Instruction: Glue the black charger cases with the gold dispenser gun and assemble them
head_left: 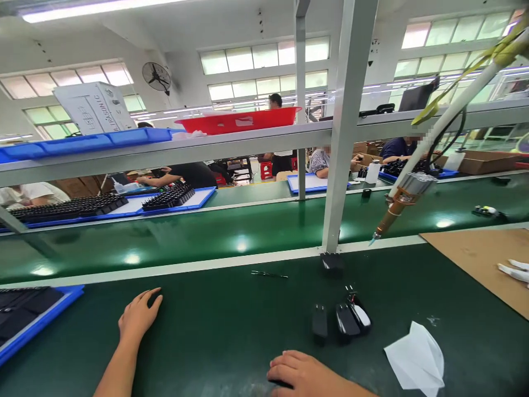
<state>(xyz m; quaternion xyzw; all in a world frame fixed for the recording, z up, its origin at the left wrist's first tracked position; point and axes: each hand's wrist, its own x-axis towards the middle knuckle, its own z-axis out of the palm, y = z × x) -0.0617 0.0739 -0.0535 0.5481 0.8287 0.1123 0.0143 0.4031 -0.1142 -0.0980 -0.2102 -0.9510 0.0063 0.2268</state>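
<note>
My left hand (138, 315) is over the dark green bench at the left, thumb and forefinger apart and nothing between them. Low in the middle, my right hand (303, 376) lies palm down, its fingers stretched toward the left; a dark patch under them could be shadow. Just beyond it stands a narrow black plug-shaped casing (319, 324). Beside that sit a black casing (347, 321) and an opened one with a white part (362, 316) and metal prongs. Another black block (332, 263) rests by the post. A thin dark tool, perhaps tweezers (269, 274), lies farther back.
A white sheet (416, 358) lies at right, near brown cardboard (481, 259). An angled nozzle tool (390, 212) hangs over the bench. A grey post (339, 138) rises at the back edge. The blue tray (76, 292) at left holds black parts. Several people sit across the green belt (231, 229).
</note>
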